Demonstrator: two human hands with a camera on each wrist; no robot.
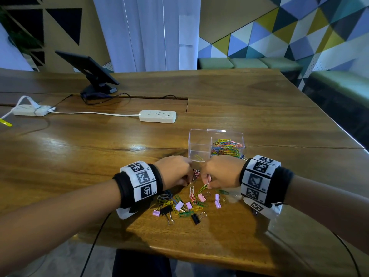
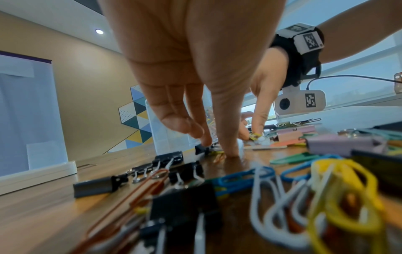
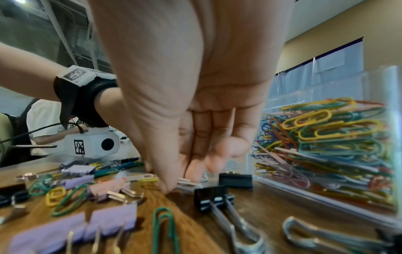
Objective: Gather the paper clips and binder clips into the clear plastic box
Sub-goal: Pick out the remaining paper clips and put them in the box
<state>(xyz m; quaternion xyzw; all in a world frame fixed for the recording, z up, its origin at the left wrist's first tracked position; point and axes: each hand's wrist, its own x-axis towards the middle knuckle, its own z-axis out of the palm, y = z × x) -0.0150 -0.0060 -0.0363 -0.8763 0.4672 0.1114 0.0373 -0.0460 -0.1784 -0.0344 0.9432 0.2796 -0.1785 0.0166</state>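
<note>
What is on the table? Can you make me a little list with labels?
box: clear plastic box, two compartments
right compartment: full of colored paper clips
left compartment: one yellow clip
loose pile: paper clips and pink and black binder clips on the wooden table
left hand: fingertips down among clips near the box
right hand: pinching at a clip
behind: power strip, tablet stand

Head: looks forward and down from above onto the wooden table (image 1: 259, 108).
Left wrist: low, near the tabletop — faces along the fingers.
Right wrist: low too, close beside the clear plastic box (image 3: 339, 141).
Shared: the scattered clips (image 1: 185, 204) — all three views.
</note>
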